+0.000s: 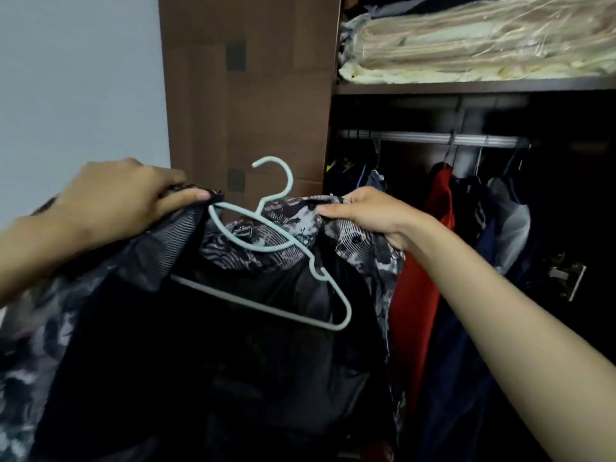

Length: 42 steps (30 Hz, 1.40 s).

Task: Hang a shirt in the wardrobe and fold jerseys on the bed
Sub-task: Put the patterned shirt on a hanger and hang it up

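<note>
An open wardrobe [500, 108] with dark wood fills the space beyond and to the right of both hands. Its brown door [246, 95] stands open above and between the hands, beside a pale wall [80, 78]. On a shelf [466, 87] high above the right hand lies a stack of cream bedding in clear plastic [483, 38]. Under the shelf a metal rail [433, 138] carries hanging clothes, among them a red garment [423, 261] just right of the right hand's wrist and dark blue ones further right.

A dark shirt [233, 361] with a grey and white print hangs open between the two hands and drops below them, in front of the wardrobe and not yet on the rail. A pale blue hanger [280, 248] sits inside the shirt's neck opening, tilted, its hook rising between the hands and its right shoulder still bare of fabric.

The left hand [123, 198] grips the shirt's left shoulder together with the end of the hanger, fingers curled over the cloth. The right hand [363, 215] pinches the shirt's collar edge between thumb and fingers, level with the hanger's neck.
</note>
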Each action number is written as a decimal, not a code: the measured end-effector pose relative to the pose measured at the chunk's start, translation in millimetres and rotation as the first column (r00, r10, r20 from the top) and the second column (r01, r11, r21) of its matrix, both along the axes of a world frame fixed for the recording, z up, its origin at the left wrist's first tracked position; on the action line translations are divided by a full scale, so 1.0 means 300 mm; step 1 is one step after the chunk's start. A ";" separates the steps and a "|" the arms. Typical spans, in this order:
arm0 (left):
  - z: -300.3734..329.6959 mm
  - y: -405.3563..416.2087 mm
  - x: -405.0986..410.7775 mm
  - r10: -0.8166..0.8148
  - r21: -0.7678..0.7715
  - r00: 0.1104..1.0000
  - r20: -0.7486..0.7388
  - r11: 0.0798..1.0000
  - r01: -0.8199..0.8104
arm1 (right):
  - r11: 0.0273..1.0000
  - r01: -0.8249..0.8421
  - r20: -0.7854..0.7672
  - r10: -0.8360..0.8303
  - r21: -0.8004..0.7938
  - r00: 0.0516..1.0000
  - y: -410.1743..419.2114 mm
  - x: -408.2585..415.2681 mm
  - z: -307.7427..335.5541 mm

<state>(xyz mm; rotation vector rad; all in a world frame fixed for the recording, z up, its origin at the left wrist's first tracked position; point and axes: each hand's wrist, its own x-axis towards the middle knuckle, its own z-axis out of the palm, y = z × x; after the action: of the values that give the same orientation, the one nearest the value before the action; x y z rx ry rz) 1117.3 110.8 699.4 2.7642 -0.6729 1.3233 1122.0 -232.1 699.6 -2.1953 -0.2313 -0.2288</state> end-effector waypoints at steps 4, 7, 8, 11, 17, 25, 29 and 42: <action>-0.031 0.024 0.042 0.140 -0.042 0.983 0.116 0.990 -0.136 | 0.978 0.087 -0.041 -0.096 -0.190 0.995 -0.015 0.002 0.047; -0.028 0.047 0.045 0.212 -0.041 0.962 0.172 0.977 -0.208 | 0.954 0.143 -0.078 -0.169 -0.263 0.983 -0.011 -0.044 0.051; -0.027 0.031 0.036 0.235 -0.042 0.954 0.187 0.972 -0.231 | 0.959 0.138 -0.099 -0.167 -0.249 0.981 0.000 -0.047 0.050; -0.036 -0.078 0.013 0.282 -0.043 0.942 0.182 0.959 -0.279 | 0.986 0.099 -0.122 -0.115 -0.131 0.986 0.100 -0.062 0.051; -0.142 -0.241 0.076 0.173 -0.172 0.956 -0.237 0.961 -0.217 | 0.973 0.069 -0.162 -0.033 0.222 0.986 0.288 -0.076 -0.004; -0.180 -0.222 0.117 0.020 -0.379 0.908 -0.418 0.905 -0.194 | 0.932 -0.118 -0.148 0.177 0.343 0.973 0.386 -0.131 -0.055; -0.081 -0.124 0.126 -0.163 -0.611 0.867 -0.471 0.769 -0.187 | 0.989 -0.134 0.049 0.137 -0.066 0.989 0.367 -0.229 -0.161; -0.018 -0.094 0.032 -0.723 -0.861 0.473 -0.503 0.371 -0.347 | 0.692 -0.100 0.233 0.371 -0.715 0.899 0.345 -0.254 -0.216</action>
<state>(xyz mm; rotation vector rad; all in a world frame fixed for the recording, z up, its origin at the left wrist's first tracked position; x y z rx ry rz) 1126.9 82.6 694.1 1.7360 -0.0852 -0.0865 1045.7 -128.7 634.6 -2.8137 -0.9499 -0.4589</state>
